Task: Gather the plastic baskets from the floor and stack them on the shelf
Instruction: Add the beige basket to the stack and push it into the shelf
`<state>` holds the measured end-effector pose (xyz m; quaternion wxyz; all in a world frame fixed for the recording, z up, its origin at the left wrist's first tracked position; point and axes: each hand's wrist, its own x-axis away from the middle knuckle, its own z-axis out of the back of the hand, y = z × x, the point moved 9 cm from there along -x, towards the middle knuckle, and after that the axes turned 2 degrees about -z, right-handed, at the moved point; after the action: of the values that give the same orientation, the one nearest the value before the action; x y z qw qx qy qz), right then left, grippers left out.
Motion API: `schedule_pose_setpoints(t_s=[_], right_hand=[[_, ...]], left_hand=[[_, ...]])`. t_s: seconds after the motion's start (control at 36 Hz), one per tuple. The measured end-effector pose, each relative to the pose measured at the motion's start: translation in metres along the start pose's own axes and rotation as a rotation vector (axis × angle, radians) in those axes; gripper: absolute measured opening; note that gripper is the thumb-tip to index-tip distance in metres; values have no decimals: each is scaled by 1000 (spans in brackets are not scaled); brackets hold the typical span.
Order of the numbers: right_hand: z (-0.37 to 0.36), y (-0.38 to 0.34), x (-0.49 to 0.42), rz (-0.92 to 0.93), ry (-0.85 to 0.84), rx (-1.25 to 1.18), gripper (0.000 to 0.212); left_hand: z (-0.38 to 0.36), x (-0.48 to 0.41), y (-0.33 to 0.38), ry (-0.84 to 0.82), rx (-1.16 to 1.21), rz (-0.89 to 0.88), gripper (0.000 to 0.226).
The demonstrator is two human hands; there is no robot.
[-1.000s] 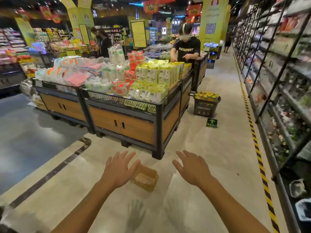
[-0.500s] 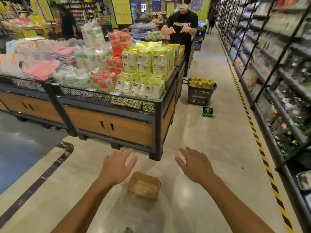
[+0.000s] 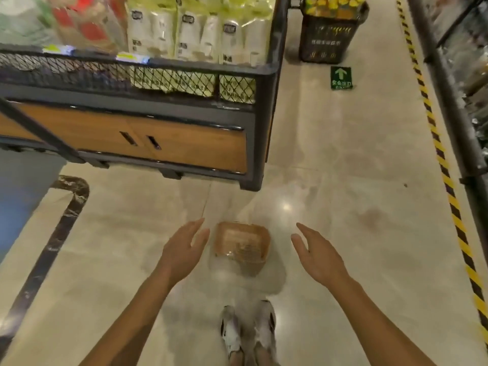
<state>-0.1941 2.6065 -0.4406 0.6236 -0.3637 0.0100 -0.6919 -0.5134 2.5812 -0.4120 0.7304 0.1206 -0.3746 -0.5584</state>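
Brown basket on floor — contents blurred.

Glossy beige floor, wood-panelled display stand, striped hazard tape.

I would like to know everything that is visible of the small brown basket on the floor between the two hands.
The brown basket is small and rectangular with rounded corners, and it looks like plastic with a woven pattern. It stands upright on the shiny floor, open side up. It seems empty, though blur hides details. It lies just in front of the person's shoes. The left hand and right hand are open on either side of it. Neither grips it, and the left one is nearer.
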Motion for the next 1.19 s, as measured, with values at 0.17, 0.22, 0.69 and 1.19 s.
schedule_pose_setpoints(t_s=[0.17,0.22,0.69,1.19], right_hand=[[-136,67,-108,-75,-99,-53,59],[-187,96,-141,-124,-105,-107,60],[-424,216,-325,-69,92,-894,41],[-78,71,-138,-168,34,-1044,43]], left_hand=[[-100,-104,-112,-60,150,142,55],[-141,-138,-159,-81,199,215,61],[-384,-322,-366,-93,760,322,59],[-117,-173,-64,-237,699,376,50]])
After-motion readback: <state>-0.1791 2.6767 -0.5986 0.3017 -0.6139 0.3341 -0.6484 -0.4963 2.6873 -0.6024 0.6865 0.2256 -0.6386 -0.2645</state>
